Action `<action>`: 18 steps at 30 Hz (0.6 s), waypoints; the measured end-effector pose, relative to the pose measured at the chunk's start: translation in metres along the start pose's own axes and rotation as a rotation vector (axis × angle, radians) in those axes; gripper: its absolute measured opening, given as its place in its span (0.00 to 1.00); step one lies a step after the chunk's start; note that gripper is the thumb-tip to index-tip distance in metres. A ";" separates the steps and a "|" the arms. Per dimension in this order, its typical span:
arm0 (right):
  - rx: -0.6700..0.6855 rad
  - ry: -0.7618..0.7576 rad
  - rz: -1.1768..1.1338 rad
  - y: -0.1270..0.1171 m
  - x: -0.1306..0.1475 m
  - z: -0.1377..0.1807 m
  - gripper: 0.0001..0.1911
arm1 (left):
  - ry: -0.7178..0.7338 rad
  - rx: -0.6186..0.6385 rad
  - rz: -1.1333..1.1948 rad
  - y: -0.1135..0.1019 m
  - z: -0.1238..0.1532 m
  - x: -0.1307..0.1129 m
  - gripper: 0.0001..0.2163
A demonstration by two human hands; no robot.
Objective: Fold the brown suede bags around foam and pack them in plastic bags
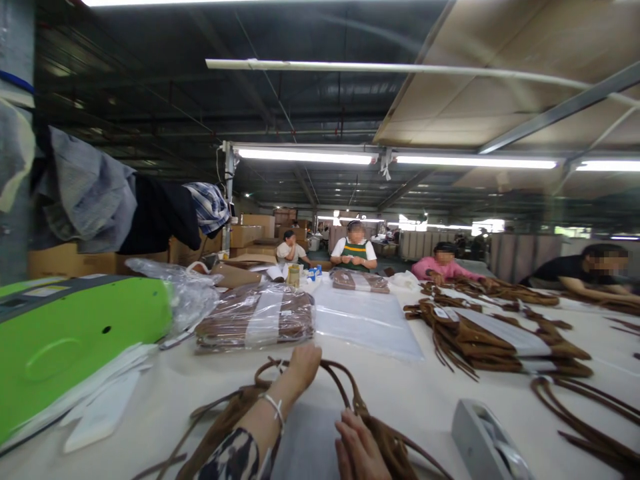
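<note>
Left hand [304, 365] fingers curled down onto brown strap loop [327, 373], right hand [359, 450] flat, fingers together, pressing the strap's near end, clear plastic bag [367, 321] beyond the loop, bagged brown bundle [255, 319] left of that bag, green machine [75, 333] far left

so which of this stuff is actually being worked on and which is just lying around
In hand:
left hand and right hand on the brown corded item

Lying about:
bagged brown stack
clear plastic bag
green machine
tape dispenser
brown pile
</note>
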State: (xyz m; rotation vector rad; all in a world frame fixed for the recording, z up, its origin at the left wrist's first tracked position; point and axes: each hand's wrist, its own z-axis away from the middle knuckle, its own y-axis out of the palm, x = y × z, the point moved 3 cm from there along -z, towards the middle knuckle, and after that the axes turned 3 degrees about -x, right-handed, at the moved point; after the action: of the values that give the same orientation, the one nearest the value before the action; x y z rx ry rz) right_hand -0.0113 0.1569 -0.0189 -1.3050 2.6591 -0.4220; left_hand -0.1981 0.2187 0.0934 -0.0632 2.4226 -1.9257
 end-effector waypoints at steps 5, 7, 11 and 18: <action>0.038 0.094 -0.031 0.007 0.011 0.004 0.16 | 0.026 -0.241 0.117 -0.050 -0.036 -0.013 0.21; 0.067 0.100 0.006 0.015 0.011 0.010 0.18 | 0.083 -0.232 0.178 -0.049 -0.041 -0.023 0.25; 0.147 0.091 0.200 0.030 -0.005 0.031 0.27 | 0.165 -0.121 0.276 -0.020 -0.020 -0.032 0.33; 0.348 0.076 0.233 0.037 -0.016 0.051 0.30 | 0.101 -0.078 0.334 -0.010 0.075 -0.002 0.29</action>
State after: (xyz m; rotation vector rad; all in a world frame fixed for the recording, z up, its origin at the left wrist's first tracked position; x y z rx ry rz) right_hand -0.0163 0.1818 -0.0792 -0.8847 2.5988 -0.8658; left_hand -0.1913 0.1440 0.0866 0.4176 2.3805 -1.7253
